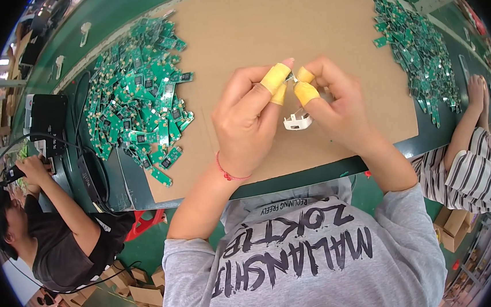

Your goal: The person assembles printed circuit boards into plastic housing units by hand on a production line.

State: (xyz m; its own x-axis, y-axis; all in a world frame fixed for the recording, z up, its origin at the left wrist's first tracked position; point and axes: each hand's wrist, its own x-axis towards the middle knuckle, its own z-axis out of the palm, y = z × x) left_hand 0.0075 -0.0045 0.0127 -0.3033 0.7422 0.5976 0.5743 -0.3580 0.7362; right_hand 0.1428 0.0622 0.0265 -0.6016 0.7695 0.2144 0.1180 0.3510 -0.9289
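Note:
My left hand [248, 110] and my right hand [336, 97] meet over the brown cardboard sheet [264, 31], thumbs and forefingers wrapped in yellow tape. Both are closed in a pinch, fingertips almost touching. Between them shows a small greyish bit [291, 77], too small to name and mostly covered by the fingers. Just below my right thumb is a white plastic piece [298, 122] with a slot and small prongs; I cannot tell whether it lies on the cardboard or hangs from that hand. A large heap of green circuit boards [137, 98] lies to the left.
Another heap of circuit boards [416, 53] lies on the right. A black box [49, 123] with cables stands at the far left, near a co-worker in black [62, 243]. Someone in a striped shirt [466, 168] sits at the right. Cardboard boxes [147, 297] are on the floor.

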